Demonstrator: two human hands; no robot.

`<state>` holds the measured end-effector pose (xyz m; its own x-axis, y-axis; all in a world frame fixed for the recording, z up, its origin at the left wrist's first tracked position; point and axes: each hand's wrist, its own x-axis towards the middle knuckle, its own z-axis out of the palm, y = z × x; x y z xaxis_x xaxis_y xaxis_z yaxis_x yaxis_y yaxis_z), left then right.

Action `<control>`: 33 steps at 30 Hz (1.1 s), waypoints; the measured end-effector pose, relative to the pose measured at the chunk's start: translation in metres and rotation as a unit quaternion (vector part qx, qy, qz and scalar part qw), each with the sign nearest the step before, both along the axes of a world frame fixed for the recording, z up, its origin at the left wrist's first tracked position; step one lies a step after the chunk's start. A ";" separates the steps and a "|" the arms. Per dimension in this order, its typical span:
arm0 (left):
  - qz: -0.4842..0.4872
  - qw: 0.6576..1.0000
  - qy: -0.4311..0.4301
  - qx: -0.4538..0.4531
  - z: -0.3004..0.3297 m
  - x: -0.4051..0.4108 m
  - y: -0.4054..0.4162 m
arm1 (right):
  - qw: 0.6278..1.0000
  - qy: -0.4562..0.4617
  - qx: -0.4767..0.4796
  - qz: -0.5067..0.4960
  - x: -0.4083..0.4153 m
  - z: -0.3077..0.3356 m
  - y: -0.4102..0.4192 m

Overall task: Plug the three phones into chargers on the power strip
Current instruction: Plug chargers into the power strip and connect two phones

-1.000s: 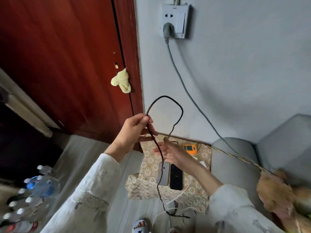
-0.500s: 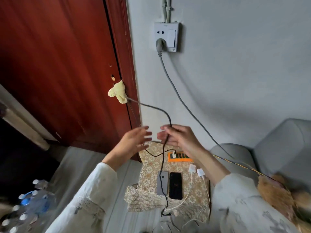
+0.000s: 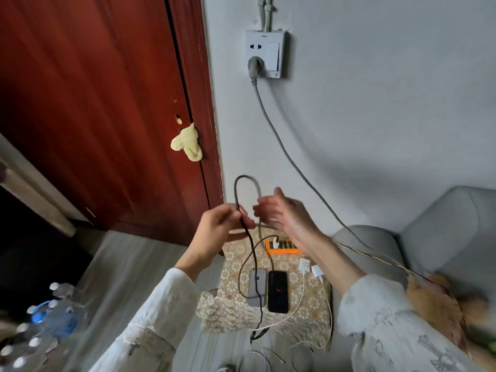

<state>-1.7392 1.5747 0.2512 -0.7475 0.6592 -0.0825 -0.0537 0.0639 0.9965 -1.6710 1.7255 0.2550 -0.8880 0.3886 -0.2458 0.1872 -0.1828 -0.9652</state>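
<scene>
Black braided charging cable [image 3: 251, 253] is looping up above the hands and trailing down over the patterned cloth [image 3: 233, 312] to its free connector end, which is hanging off the front edge. The left hand [image 3: 220, 226] is pinching the cable just below the loop. The right hand [image 3: 284, 213] is blurred, fingers spread and apparently holding nothing; whether it is touching the loop cannot be told.

Two phones are lying side by side on the cloth: a silver phone [image 3: 257, 287] and a black phone [image 3: 278, 291]. A third is not showing. The orange power strip [image 3: 281, 247] is sitting behind them, with one white charger [image 3: 276, 240] seated and the black cable running from it. Two further white adapters [image 3: 310, 267] are lying unplugged beside the strip, their white cables [image 3: 295, 310] trailing forward.

The step in hand is judged to be straightening the cable. Recommended procedure: keep the left-hand pinch fixed, feed the loop through with the right hand, avoid tugging the seated charger, then guide the connector to one phone's port.
</scene>
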 end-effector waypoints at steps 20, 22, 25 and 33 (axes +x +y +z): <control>0.054 0.974 -0.203 0.080 0.016 -0.026 -0.001 | 0.968 -0.017 0.211 0.134 0.014 -0.006 -0.003; 0.027 0.981 -0.186 0.049 0.019 -0.019 0.003 | 0.965 -0.005 0.223 0.136 0.010 0.001 -0.004; 0.051 0.984 -0.157 0.067 0.027 -0.017 0.003 | 0.968 -0.019 0.208 0.140 0.009 -0.005 -0.002; 0.173 0.934 -0.226 0.216 0.045 -0.046 -0.019 | 0.947 -0.120 0.220 0.202 0.024 -0.046 0.009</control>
